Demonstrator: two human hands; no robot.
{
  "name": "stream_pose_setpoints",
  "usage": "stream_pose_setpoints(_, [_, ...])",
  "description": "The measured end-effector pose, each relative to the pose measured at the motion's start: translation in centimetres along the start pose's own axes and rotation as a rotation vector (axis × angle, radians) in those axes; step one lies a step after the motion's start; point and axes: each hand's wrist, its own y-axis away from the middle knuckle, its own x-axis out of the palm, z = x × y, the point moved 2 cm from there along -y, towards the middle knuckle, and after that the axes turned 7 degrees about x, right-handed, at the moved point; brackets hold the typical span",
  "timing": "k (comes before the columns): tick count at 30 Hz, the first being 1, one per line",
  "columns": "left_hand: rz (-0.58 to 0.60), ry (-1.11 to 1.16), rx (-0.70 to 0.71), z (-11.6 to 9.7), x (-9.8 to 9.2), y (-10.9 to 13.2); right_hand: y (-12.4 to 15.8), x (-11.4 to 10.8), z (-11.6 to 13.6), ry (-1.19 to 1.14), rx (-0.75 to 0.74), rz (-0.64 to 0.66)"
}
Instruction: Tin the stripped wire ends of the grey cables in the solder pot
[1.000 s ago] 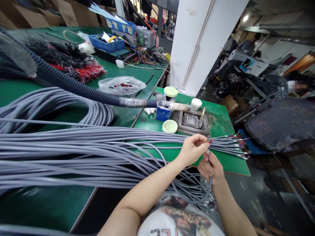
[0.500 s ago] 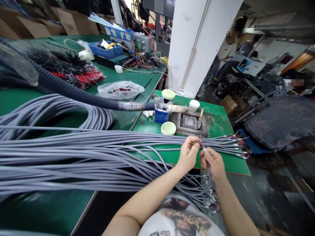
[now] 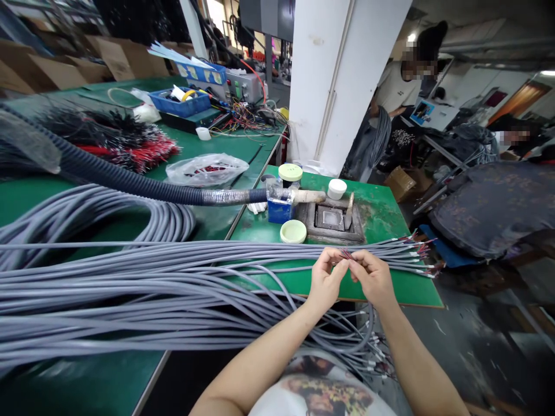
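Note:
My left hand pinches the thin dark and red wires at the stripped end of a grey cable. Close beside it, my right hand is closed on the same cable end, with both thumbs nearly meeting. The held grey cable bends down below my right hand. Behind my hands, a long bundle of grey cables runs across the bench, its wire ends fanned out at the right. More cable ends with white bands hang below the bench edge, near my body.
A solder pot sits in the green bench behind my hands, by a ribbed hose on a blue box. Nearby are an open pale tub and a white tub. A person stands behind the pillar.
My right hand has moved up and left to my left hand, its fingers now at the wires. The person at the back right has come more into view.

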Motion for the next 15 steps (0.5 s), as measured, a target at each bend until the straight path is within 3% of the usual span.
stream_pose_setpoints(6, [-0.016, 0.075, -0.104, 0.4, -0.6, -0.2, 0.0, 0.3, -0.1, -0.06, 0.007, -0.017])
stream_pose_setpoints(12, [-0.072, 0.405, -0.39, 1.4, 0.2, 0.7, -0.1, 0.6, -1.0, -0.129, -0.025, -0.052])
stream_pose_setpoints(15, [-0.071, 0.393, -0.409, 1.3, 0.1, 0.9, -0.2, 0.5, -1.1, -0.121, -0.058, -0.04])
